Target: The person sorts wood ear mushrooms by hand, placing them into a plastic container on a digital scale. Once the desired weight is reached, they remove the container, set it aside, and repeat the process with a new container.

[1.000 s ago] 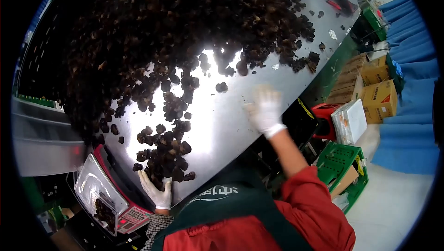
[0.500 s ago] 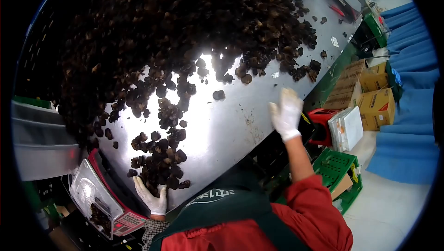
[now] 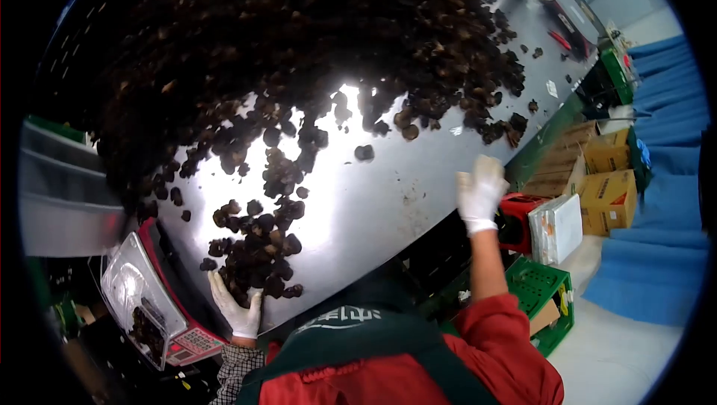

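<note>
Dark brown mushrooms, which look like wood ear, lie in a big heap [image 3: 299,39] over the far side of a metal table [image 3: 351,218]. A smaller cluster of mushrooms [image 3: 258,256] reaches toward the near edge. My left hand [image 3: 237,314], in a white glove, rests at the near end of that cluster with thumb and fingers spread. Whether it touches the lowest pieces is hard to tell. My right hand [image 3: 480,194], also gloved, hovers by the table's right edge, fingers extended and nothing visible in it. One mushroom [image 3: 364,153] sits apart in the middle.
A red and silver scale [image 3: 153,297] stands at the left, beside a grey metal bin [image 3: 67,196]. Right of the table are cardboard boxes [image 3: 609,200], a red crate [image 3: 515,218], a wrapped white stack [image 3: 556,229] and a green crate [image 3: 538,293]. Blue curtains [image 3: 650,256] hang beyond.
The view has shifted a little. My right hand has moved slightly right along the table edge, its fingers still extended. The left hand stays at the near end of the small cluster.
</note>
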`<state>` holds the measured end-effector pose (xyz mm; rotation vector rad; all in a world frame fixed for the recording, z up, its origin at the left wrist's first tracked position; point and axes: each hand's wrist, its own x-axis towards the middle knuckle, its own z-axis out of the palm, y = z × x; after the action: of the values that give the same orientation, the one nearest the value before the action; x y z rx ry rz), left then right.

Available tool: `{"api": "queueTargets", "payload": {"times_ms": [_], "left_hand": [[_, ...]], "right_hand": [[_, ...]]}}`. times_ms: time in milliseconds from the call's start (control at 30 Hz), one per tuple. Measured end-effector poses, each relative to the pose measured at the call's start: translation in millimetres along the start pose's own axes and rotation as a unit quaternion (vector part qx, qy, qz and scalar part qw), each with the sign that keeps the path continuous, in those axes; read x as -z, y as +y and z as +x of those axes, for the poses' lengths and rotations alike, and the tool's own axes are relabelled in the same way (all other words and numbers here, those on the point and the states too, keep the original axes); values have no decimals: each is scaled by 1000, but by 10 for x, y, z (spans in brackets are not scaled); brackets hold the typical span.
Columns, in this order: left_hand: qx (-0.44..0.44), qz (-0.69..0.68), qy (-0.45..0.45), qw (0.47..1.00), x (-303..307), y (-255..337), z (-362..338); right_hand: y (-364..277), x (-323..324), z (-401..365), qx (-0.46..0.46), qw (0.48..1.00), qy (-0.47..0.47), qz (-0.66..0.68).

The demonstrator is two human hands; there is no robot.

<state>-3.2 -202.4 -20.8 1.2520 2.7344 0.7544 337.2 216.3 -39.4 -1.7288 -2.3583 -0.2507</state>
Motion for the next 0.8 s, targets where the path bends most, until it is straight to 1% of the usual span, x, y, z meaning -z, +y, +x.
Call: {"api": "queueTargets", "payload": {"times_ms": [33, 67, 100, 133, 167, 200, 233, 267, 300, 333, 400, 467, 500, 533, 567, 600, 667, 733, 767, 800], "left_hand": [[4, 0, 0, 1000, 18, 17, -5], [6, -3, 3, 1000, 11, 32, 10], [3, -1, 4, 1000, 6, 17, 10], [5, -1, 6, 1000, -3, 24, 12], [6, 0, 6, 1000, 2, 29, 10], [6, 1, 5, 1000, 10, 27, 8], [3, -2, 6, 1000, 13, 22, 8], [7, -6, 8, 1000, 10, 24, 7], [12, -7, 11, 1000, 9, 28, 5], [17, -8, 14, 1000, 15, 31, 4], [28, -8, 12, 1000, 24, 43, 0], [31, -7, 13, 999, 31, 50, 3], [29, 2, 15, 999, 28, 43, 1], [22, 4, 18, 1000, 33, 46, 4], [21, 1, 18, 1000, 43, 39, -5], [21, -4, 20, 1000, 40, 34, -17], [21, -10, 15, 1000, 39, 18, -33], [10, -31, 9, 999, 54, 28, -28], [3, -29, 0, 1000, 54, 35, -29], [4, -37, -4, 999, 49, 58, -21]], "right_hand": [[297, 177, -15, -139, 986, -75, 54], [721, 39, -190, -201, 974, -100, -32], [715, 79, -286, -199, 969, -1, -146], [737, 113, -299, -134, 983, 41, -121], [670, 35, -273, -71, 997, 36, -9], [196, 200, -138, -9, 994, 30, 103], [-295, 265, -62, 100, 986, 29, 133], [-811, 330, 0, 173, 966, 0, 194], [-1245, 271, 55, 221, 923, -38, 312], [-1675, 330, 168, 281, 903, -69, 319], [-2344, 274, 334, 336, 877, -60, 337], [-2796, 125, 475, 350, 898, -29, 264], [-2951, 140, 478, 350, 905, -85, 225], [-3021, 185, 360, 374, 892, -140, 211], [-3042, 263, 156, 426, 868, -157, 203], [-3022, 353, -98, 478, 840, -172, 192], [-2889, 462, -682, 523, 778, -176, 299], [-2765, 725, -959, 547, 733, -201, 350], [-2739, 790, -1014, 553, 728, -204, 349], [-2726, 775, -1029, 553, 725, -183, 366]]}}
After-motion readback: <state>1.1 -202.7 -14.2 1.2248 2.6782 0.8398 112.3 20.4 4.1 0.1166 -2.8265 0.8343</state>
